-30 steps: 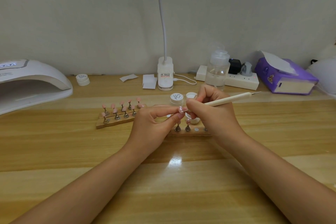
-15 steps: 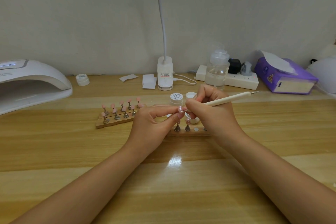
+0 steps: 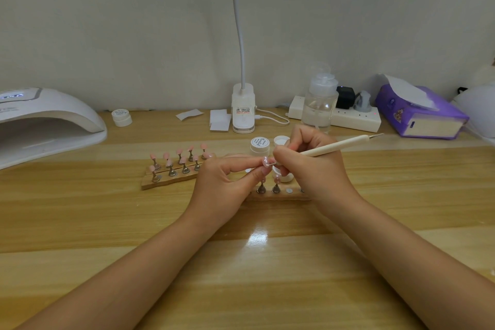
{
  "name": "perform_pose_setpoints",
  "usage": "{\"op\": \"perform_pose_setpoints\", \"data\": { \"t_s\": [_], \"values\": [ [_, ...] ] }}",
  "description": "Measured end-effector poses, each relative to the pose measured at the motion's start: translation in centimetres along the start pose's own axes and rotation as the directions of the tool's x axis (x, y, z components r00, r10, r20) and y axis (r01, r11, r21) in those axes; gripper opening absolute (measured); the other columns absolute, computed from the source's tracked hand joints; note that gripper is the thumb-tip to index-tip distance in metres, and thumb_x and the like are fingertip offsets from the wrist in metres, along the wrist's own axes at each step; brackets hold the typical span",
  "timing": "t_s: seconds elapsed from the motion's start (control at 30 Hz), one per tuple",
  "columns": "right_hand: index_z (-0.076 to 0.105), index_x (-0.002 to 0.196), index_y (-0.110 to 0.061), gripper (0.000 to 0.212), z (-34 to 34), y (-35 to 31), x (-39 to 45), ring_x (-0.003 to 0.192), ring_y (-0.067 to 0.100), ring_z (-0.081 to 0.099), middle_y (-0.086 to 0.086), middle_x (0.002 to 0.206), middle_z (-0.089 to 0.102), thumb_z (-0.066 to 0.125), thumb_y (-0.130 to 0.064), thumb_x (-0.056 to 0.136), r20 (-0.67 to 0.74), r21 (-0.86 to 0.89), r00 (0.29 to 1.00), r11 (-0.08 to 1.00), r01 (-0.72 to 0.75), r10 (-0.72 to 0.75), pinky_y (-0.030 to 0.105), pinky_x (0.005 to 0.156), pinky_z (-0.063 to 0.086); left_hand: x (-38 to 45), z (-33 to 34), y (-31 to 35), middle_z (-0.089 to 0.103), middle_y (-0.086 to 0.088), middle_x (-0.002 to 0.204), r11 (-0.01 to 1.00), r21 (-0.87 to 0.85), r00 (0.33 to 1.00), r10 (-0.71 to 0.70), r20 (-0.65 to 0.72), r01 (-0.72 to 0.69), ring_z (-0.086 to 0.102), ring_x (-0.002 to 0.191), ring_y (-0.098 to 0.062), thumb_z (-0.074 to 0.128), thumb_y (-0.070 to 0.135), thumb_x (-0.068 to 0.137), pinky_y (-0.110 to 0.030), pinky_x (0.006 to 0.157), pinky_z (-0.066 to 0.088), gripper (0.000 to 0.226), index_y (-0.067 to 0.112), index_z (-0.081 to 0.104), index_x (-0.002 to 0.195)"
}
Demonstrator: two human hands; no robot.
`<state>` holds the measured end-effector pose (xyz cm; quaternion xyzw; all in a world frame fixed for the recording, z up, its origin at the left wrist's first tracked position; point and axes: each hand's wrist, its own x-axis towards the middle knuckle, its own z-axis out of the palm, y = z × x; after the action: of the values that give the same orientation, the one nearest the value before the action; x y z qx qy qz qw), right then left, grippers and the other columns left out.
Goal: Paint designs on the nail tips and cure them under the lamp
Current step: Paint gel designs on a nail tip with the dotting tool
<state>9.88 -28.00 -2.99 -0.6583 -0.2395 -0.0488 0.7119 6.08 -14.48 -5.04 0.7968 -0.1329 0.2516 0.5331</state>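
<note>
The curing lamp (image 3: 48, 126) sits far left on the wooden table (image 3: 80, 211). Right of it, a wooden holder (image 3: 171, 178) carries pink tips. The left hand (image 3: 222, 187) pinches 1 nail tip (image 3: 266, 162) at its fingertips. The right hand (image 3: 316, 169) grips a dotting pen (image 3: 337, 146), point touching that tip.

Head view, forward-down over table (image 3: 80, 222), fairly near, seemingly.
</note>
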Motion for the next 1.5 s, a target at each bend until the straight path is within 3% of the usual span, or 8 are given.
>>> {"op": "perform_pose_setpoints", "data": {
  "t_s": [0.3, 0.57, 0.93, 1.33, 1.5],
  "values": [
    [0.043, 0.052, -0.012, 0.032, -0.01, -0.08, 0.00, 0.042, 0.004, 0.051, -0.005, 0.044, 0.051, 0.059, 0.007, 0.072, -0.005, -0.004, 1.000, 1.000, 0.001, -0.001, 0.017, 0.043, 0.045, 0.07, 0.03, -0.14, 0.068, 0.018, 0.075, 0.999, 0.002, 0.999, 0.033, -0.011, -0.033, 0.066, 0.077, 0.000, 0.069, 0.011, 0.075, -0.015, 0.077, 0.050, 0.022, 0.018, 0.068, 0.096],
    [0.042, 0.050, -0.014, 0.038, 0.00, 0.08, 0.03, 0.041, 0.005, 0.050, -0.005, 0.043, 0.050, 0.059, 0.011, 0.073, -0.002, -0.003, 1.000, 1.000, 0.008, -0.008, 0.017, 0.043, 0.044, 0.09, 0.00, -0.27, 0.069, 0.014, 0.079, 0.999, 0.008, 0.999, 0.034, -0.005, -0.034, 0.066, 0.078, -0.001, 0.069, 0.010, 0.075, -0.019, 0.078, 0.050, 0.022, 0.014, 0.069, 0.097],
    [0.042, 0.051, -0.013, 0.037, 0.01, 0.02, -0.03, 0.041, 0.006, 0.049, -0.004, 0.043, 0.050, 0.058, 0.013, 0.073, 0.000, -0.009, 1.000, 1.000, 0.012, -0.012, 0.017, 0.043, 0.044, 0.10, 0.01, -0.25, 0.067, 0.021, 0.076, 0.998, -0.006, 0.998, 0.056, -0.008, -0.056, 0.065, 0.080, 0.002, 0.068, 0.016, 0.074, -0.016, 0.077, 0.050, 0.022, 0.018, 0.069, 0.096],
    [0.043, 0.048, -0.018, 0.035, -0.03, 0.05, -0.01, 0.042, 0.006, 0.050, -0.004, 0.044, 0.051, 0.061, 0.003, 0.070, 0.000, 0.004, 1.000, 1.000, 0.015, -0.015, 0.017, 0.043, 0.044, 0.12, 0.01, -0.38, 0.067, 0.018, 0.080, 0.998, 0.012, 0.998, 0.069, -0.010, -0.069, 0.065, 0.078, 0.002, 0.069, 0.008, 0.075, -0.015, 0.076, 0.050, 0.022, 0.015, 0.068, 0.096],
    [0.043, 0.053, -0.011, 0.031, 0.00, 0.07, -0.05, 0.042, 0.006, 0.051, -0.004, 0.044, 0.051, 0.059, 0.009, 0.072, -0.012, -0.025, 1.000, 1.000, 0.011, -0.011, 0.017, 0.043, 0.045, 0.15, -0.05, -0.33, 0.067, 0.017, 0.080, 0.998, 0.010, 0.998, 0.060, -0.003, -0.060, 0.066, 0.079, 0.001, 0.069, 0.009, 0.076, -0.014, 0.076, 0.049, 0.021, 0.014, 0.069, 0.096]
  ]
}}
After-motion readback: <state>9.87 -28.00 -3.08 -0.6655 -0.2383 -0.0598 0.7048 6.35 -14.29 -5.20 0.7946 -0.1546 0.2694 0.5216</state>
